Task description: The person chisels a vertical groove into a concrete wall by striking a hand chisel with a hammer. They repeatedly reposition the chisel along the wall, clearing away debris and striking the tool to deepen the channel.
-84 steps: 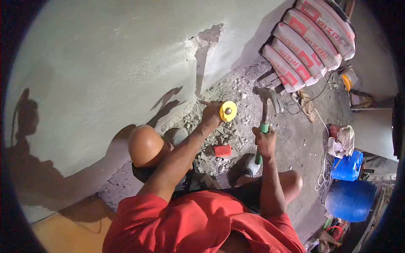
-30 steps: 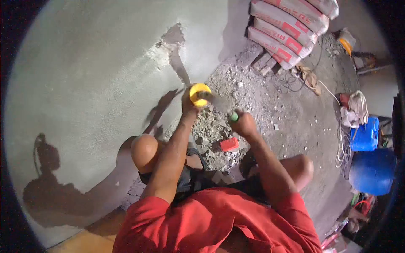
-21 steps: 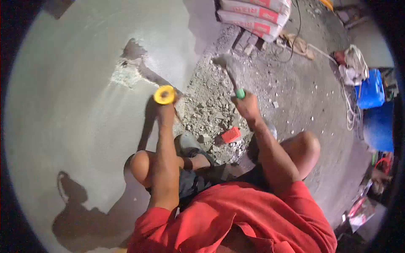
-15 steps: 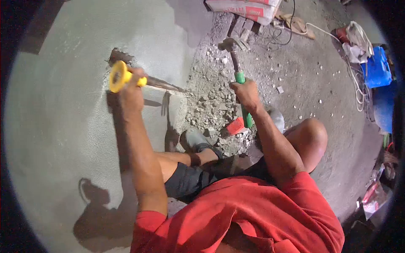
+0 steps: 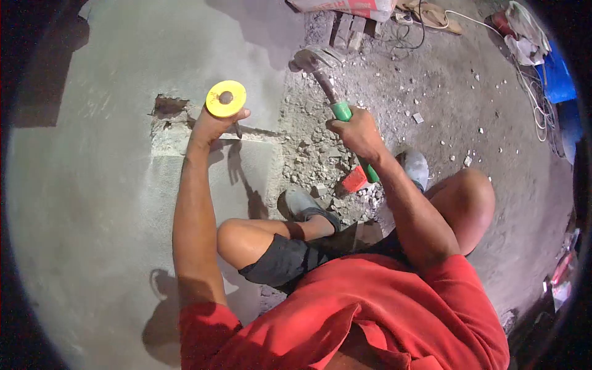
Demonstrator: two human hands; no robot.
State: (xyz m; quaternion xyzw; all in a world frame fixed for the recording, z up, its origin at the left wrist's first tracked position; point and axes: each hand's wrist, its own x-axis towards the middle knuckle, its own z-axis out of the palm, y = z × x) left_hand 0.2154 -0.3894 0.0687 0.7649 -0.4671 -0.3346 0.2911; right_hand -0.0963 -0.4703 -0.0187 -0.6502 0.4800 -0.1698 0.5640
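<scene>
My left hand (image 5: 213, 126) is closed around a chisel (image 5: 226, 98) with a round yellow hand guard. Its struck end faces me, and its dark tip shows below my fingers at a groove (image 5: 262, 132) in the grey wall (image 5: 123, 203). A rough hole (image 5: 169, 106) lies left of that hand at the groove's end. My right hand (image 5: 359, 132) grips the green handle of a claw hammer (image 5: 327, 86). The hammer's head is raised, apart from the chisel. Beneath the handle's lower end sits a red block-like piece (image 5: 354, 179).
Broken rubble (image 5: 308, 154) covers the floor along the wall base, around my shoes. At the back lie a printed sack (image 5: 351, 6) and wood pieces (image 5: 349, 32). Cables (image 5: 539, 114) and a blue container (image 5: 558, 74) are at the right.
My left hand has moved right along the groove, turning the chisel so its guard faces me. The hammer has shifted slightly left in my right hand. The whole view has also shifted.
</scene>
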